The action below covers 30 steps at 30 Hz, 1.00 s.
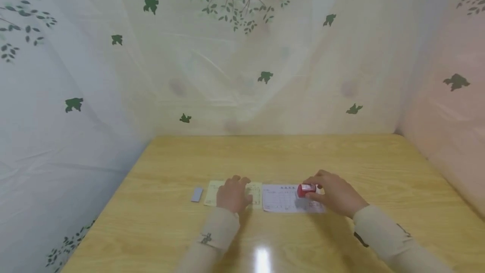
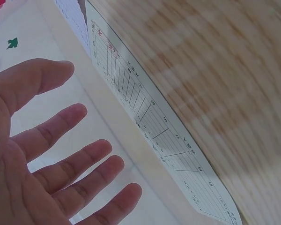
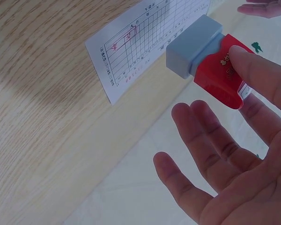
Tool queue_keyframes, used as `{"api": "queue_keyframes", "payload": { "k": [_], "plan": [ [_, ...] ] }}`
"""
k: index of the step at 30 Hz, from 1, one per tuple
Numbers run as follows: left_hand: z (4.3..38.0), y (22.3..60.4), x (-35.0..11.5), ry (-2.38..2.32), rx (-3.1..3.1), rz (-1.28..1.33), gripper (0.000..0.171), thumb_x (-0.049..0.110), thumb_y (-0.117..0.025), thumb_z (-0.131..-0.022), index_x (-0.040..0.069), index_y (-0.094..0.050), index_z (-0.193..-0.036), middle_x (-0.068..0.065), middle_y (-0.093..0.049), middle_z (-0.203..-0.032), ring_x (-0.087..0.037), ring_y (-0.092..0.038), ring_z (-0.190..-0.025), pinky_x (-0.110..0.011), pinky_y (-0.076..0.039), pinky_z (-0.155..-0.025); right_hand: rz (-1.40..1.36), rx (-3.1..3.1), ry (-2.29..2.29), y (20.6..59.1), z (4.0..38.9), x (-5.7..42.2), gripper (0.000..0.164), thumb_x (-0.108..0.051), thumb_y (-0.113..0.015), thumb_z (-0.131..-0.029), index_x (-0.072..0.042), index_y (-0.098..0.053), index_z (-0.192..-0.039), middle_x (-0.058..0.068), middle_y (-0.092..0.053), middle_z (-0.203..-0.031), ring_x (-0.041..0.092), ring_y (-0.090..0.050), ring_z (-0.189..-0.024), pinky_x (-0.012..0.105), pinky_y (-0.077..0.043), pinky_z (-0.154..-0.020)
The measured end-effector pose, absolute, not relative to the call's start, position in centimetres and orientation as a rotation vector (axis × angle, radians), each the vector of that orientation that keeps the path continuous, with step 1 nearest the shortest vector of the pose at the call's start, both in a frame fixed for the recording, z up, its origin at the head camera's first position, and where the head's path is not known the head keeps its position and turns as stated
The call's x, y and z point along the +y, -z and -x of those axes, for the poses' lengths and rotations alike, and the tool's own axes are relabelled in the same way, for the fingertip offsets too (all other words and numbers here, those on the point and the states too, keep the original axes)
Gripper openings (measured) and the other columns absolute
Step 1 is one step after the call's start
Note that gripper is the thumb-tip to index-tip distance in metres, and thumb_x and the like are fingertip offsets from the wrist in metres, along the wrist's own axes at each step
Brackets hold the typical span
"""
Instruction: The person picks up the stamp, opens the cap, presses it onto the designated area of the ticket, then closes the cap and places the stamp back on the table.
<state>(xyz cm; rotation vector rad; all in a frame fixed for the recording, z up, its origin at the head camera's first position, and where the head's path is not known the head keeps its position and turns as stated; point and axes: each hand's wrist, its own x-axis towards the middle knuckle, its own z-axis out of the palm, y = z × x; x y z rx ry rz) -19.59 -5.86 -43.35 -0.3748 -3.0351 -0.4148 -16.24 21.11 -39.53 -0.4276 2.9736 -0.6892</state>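
Observation:
In the head view a white printed form and a pale yellow-green one lie side by side on the table. My right hand pinches a rubber stamp between thumb and forefinger, above the white form's right end. The stamp has a red grip and a grey base; its other fingers stay off it, spread loosely. Red marks show at one end of the white form in the right wrist view. My left hand is over the yellow-green form, fingers apart, nothing held; contact with the paper cannot be told.
A small grey rectangular piece lies left of the yellow-green form. The wooden table meets hanging sheets printed with leaves and birds at its back and sides. Light reflects off the table's near part.

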Motion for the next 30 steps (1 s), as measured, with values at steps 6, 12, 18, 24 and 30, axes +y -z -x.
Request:
{"api": "queue_keyframes", "payload": {
  "k": [6,12,18,24,30],
  "plan": [
    [19.6,43.2,-6.3,0.442,-3.047,0.326,0.043,0.020,-0.082,-0.082,0.012,-0.070,-0.122,-0.012,-0.067,-0.126,-0.032,-0.064,-0.111,-0.048,-0.057,-0.087,0.448,2.974,0.687,39.4,16.4,20.9,0.030,-0.020,-0.081,-0.087,-0.010,-0.075,-0.115,0.000,-0.063,-0.099,0.022,-0.061,-0.089,0.046,-0.055,-0.081],
    [19.7,42.9,-6.9,0.462,-3.050,0.332,0.042,0.017,-0.081,-0.083,0.012,-0.069,-0.123,-0.013,-0.066,-0.127,-0.032,-0.064,-0.113,-0.047,-0.057,-0.088,0.433,2.959,0.699,39.5,16.3,20.9,0.029,-0.018,-0.081,-0.087,-0.012,-0.075,-0.115,-0.002,-0.061,-0.097,0.020,-0.058,-0.086,0.043,-0.054,-0.078],
    [19.6,42.7,-7.7,0.460,-3.057,0.329,0.041,0.016,-0.080,-0.083,0.011,-0.069,-0.122,-0.015,-0.067,-0.125,-0.034,-0.065,-0.110,-0.047,-0.058,-0.085,0.430,2.947,0.703,39.8,16.4,20.9,0.031,-0.020,-0.081,-0.087,-0.011,-0.075,-0.116,-0.003,-0.061,-0.098,0.018,-0.057,-0.086,0.044,-0.054,-0.077],
    [19.7,42.9,-8.2,0.457,-3.072,0.318,0.042,0.017,-0.079,-0.084,0.010,-0.068,-0.123,-0.015,-0.065,-0.127,-0.035,-0.063,-0.112,-0.051,-0.056,-0.089,0.435,2.954,0.696,39.8,16.4,20.9,0.030,-0.021,-0.080,-0.088,-0.013,-0.075,-0.116,-0.003,-0.061,-0.098,0.018,-0.057,-0.085,0.043,-0.054,-0.076],
    [19.9,42.8,-8.6,0.412,-3.065,0.315,0.042,0.019,-0.078,-0.085,0.010,-0.068,-0.124,-0.016,-0.066,-0.126,-0.035,-0.064,-0.111,-0.051,-0.057,-0.088,0.445,2.965,0.684,39.8,16.5,20.9,0.027,-0.019,-0.081,-0.088,-0.014,-0.076,-0.114,-0.003,-0.061,-0.097,0.017,-0.057,-0.084,0.040,-0.053,-0.075]
  ]
}}
